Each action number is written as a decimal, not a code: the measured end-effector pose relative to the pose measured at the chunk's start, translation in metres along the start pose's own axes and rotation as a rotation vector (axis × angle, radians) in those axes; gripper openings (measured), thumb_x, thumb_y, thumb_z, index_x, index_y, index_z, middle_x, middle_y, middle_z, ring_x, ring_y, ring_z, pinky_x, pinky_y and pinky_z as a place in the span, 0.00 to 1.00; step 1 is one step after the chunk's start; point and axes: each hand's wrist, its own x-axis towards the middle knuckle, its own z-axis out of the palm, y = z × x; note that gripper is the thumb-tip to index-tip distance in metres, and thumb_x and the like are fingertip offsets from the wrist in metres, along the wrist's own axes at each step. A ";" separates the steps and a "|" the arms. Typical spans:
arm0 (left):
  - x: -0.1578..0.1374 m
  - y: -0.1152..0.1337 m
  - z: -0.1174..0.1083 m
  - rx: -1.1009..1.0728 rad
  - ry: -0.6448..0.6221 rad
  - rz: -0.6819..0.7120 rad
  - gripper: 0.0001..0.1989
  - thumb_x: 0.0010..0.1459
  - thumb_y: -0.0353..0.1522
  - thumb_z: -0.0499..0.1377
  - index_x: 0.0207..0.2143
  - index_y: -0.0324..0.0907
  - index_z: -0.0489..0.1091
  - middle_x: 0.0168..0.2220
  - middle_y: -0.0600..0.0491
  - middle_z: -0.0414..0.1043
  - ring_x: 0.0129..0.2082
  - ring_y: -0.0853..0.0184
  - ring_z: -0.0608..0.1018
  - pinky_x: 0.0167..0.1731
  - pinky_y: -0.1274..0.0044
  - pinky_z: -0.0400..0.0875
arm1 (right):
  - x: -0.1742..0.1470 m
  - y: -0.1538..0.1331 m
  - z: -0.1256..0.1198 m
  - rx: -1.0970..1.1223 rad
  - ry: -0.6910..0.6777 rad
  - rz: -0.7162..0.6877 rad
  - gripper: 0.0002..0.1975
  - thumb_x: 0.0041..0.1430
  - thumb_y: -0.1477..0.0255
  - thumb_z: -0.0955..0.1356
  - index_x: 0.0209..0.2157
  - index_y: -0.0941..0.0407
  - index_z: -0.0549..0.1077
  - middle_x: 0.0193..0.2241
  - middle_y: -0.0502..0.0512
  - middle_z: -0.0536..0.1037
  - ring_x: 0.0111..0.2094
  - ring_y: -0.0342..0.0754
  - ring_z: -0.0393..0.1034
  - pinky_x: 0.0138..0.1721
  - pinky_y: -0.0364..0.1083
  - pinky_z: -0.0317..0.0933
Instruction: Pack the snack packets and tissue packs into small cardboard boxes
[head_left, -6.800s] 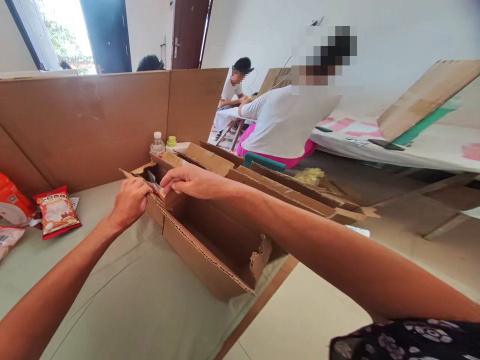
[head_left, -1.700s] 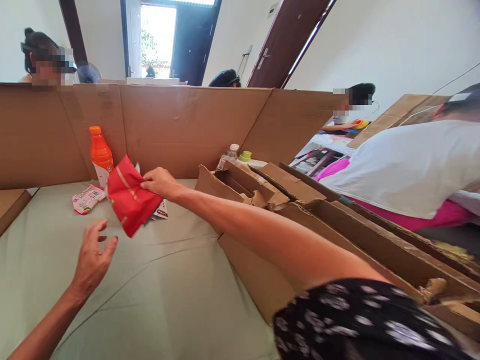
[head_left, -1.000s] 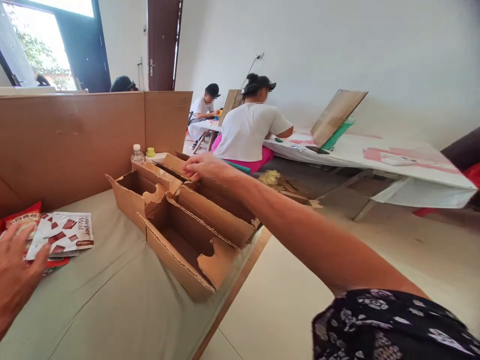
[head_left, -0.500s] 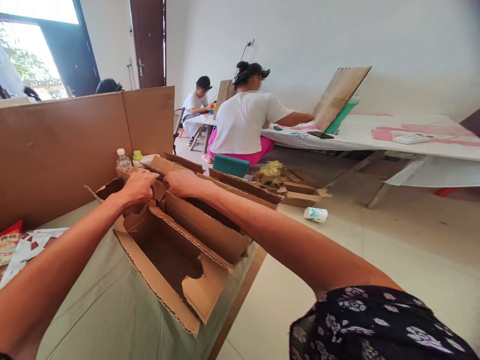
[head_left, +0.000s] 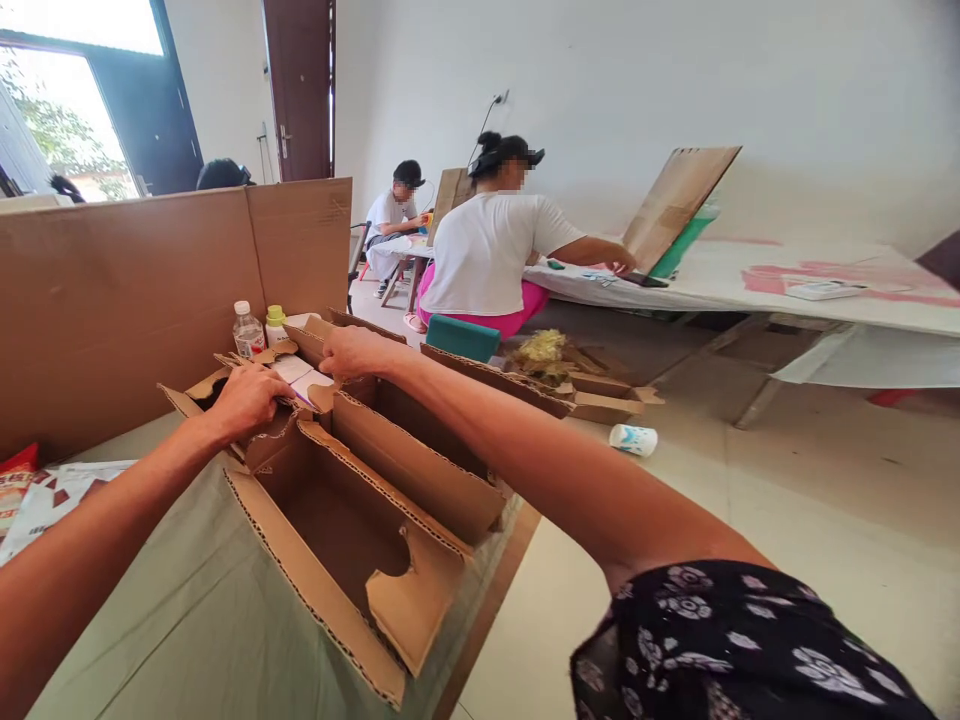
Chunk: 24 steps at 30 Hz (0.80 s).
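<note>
Long, open-topped cardboard boxes stand side by side on the table in front of me. The nearer cardboard box [head_left: 322, 510] has a rounded cut-out at its near end and shows a dark, hollow inside. Behind it lies a second cardboard box [head_left: 416, 455]. My left hand [head_left: 251, 398] is closed on the torn far-end edge of the nearer box, its fingertips partly hidden. Farther right, my right hand [head_left: 352, 352] grips the far end of the second box, fingers curled down behind the cardboard. Between the hands a white, purple-edged thing [head_left: 300, 378] shows.
A tall cardboard panel [head_left: 150, 290] stands at the left. A clear bottle [head_left: 247, 330] and a yellow-capped bottle [head_left: 276, 325] stand beyond the boxes. Snack packets [head_left: 60, 495] lie at left. On the floor are a paper cup [head_left: 634, 440] and cardboard scraps. A co-worker [head_left: 487, 245] squats by a long table.
My hands have moved apart, the left one down and left, the right one slightly up. A gap has opened between the box ends, showing the white thing. The co-worker's hand has lowered from the board.
</note>
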 end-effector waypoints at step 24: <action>-0.004 0.005 0.019 -0.066 0.008 -0.026 0.09 0.66 0.32 0.61 0.47 0.41 0.76 0.47 0.50 0.79 0.52 0.58 0.77 0.56 0.58 0.69 | 0.086 -0.041 0.054 -0.066 -0.183 0.010 0.22 0.67 0.62 0.70 0.58 0.57 0.71 0.56 0.61 0.74 0.53 0.55 0.73 0.54 0.60 0.69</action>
